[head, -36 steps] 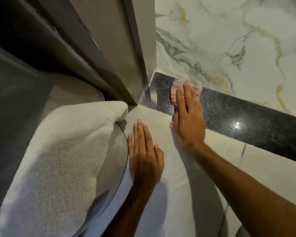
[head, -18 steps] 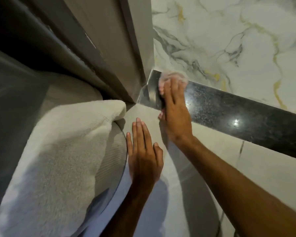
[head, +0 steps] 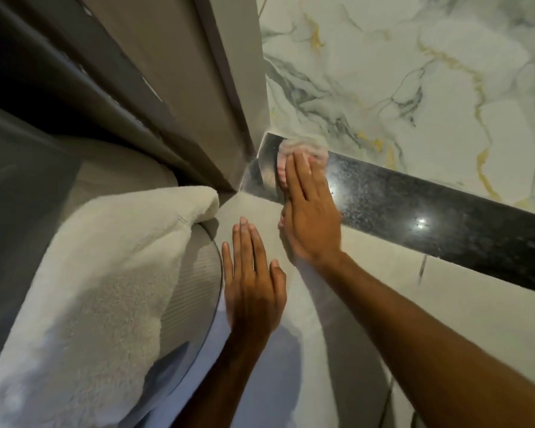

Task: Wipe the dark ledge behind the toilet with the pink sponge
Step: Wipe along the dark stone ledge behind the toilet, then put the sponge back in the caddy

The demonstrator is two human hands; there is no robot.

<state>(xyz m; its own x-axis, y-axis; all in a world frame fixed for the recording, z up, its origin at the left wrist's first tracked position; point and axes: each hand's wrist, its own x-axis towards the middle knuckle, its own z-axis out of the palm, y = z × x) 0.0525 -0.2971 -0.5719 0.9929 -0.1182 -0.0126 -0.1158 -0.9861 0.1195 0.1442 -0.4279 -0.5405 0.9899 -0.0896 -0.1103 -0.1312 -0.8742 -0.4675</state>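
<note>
Your right hand lies flat with its fingers stretched straight and together, pressing the pink sponge down onto the dark ledge rather than closing around it. The sponge shows as a soft, blurred pink patch just past your fingertips and a little to their left side (its edges are too smeared to make out its shape). It sits close to the corner end of the ledge, where the speckled black stone meets a grey door frame. Beyond the sponge rises a white marble wall with grey and gold veins. From your pressing hand the ledge runs away to the right, glossy, with small bright reflections on it. Nearer to you than that hand, and slightly to its left, your left hand rests open and empty, palm down and fingers spread a little, on a pale flat surface below the ledge. The two hands are close but not touching. To the left of your resting hand lies a folded white towel, thick and fluffy, draped over a rounded grey ribbed surface.
</note>
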